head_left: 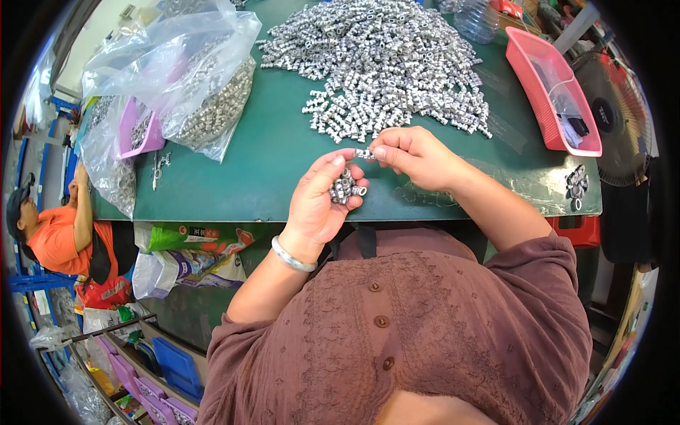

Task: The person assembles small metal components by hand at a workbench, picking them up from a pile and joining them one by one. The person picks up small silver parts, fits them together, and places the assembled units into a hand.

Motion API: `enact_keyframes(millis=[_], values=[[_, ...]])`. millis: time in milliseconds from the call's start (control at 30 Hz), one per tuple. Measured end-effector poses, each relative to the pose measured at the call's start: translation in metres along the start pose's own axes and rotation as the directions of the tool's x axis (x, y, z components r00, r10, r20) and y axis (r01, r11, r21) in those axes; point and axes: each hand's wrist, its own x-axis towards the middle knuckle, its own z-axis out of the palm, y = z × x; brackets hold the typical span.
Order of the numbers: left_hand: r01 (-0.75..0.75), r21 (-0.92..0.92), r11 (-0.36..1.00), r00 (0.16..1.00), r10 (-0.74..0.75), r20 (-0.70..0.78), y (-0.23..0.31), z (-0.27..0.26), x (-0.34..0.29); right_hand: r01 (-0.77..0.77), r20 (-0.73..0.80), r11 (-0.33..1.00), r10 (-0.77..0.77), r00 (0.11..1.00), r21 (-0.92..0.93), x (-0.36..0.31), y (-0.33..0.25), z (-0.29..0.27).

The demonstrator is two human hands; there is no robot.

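Observation:
My left hand [314, 205], palm up with a pale bangle on the wrist, cradles several small silvery ribbed metal parts [343, 187] in its curled fingers. One more silvery metal part [364, 154] is pinched between my left thumb and fingertips and the fingertips of my right hand [419, 157]. Both hands meet above the near edge of the green table [283, 166]. Just beyond them spreads a large heap of similar metal parts [382, 64]. The exact shape of the pinched part is too small to make out.
On the left stand clear plastic bags [212, 106] of metal parts and a purple basket [134, 131]. A pink basket [520, 71] sits at the right, near a small cluster of rings [576, 184] and a black fan [609, 117]. Another person [60, 237] in orange works at far left.

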Motion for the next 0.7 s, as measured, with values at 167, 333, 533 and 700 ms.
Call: enact_keyframes(millis=[167, 333, 533, 700], values=[[-0.047, 0.168, 0.985, 0.998, 0.041, 0.040, -0.005, 0.010, 0.004, 0.257, -0.005, 0.947, -0.263, 0.965, -0.193, -0.005, -0.001, -0.002], [0.092, -0.052, 0.994, 0.994, -0.088, 0.063, -0.005, 0.008, 0.010, 0.264, -0.177, 0.931, -0.312, 0.933, -0.254, 0.000, 0.004, -0.016], [0.208, -0.243, 0.948, 0.974, -0.176, 0.144, -0.005, 0.009, 0.011, 0.225, -0.160, 0.612, -0.509, 0.846, -0.758, 0.009, 0.016, -0.036], [0.219, -0.302, 0.928, 0.971, -0.178, 0.160, -0.002, 0.013, 0.012, 0.225, -0.031, 0.403, -0.538, 0.842, -0.887, 0.031, 0.013, -0.030]])
